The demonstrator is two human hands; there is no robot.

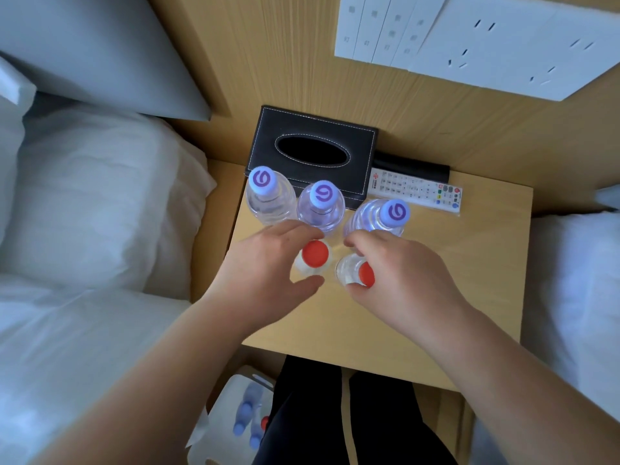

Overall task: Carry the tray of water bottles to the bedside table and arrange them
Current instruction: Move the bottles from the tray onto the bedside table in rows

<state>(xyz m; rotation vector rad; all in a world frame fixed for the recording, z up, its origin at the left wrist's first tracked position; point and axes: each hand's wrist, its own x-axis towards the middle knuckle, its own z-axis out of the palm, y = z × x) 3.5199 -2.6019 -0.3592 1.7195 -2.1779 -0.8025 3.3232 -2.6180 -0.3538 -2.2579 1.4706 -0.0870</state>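
Note:
Three clear water bottles with purple-marked caps stand in a row on the wooden bedside table (pixel 436 297): one at the left (pixel 263 184), one in the middle (pixel 322 196), one at the right (pixel 394 213). In front of them are two red-capped bottles. My left hand (pixel 265 263) curls around the upright left one (pixel 315 255), thumb below it, fingers above. My right hand (pixel 402 280) grips the right red-capped bottle (pixel 355 273), which tilts toward the right. The white tray (pixel 231 414) sits on the floor at the bottom left with several more bottles in it.
A black tissue box (pixel 312 152) stands at the back of the table, with a remote control (pixel 416 191) to its right. Beds with white linen (pixel 84 213) flank the table on both sides. A white switch and socket panel (pixel 469 38) is on the wall behind.

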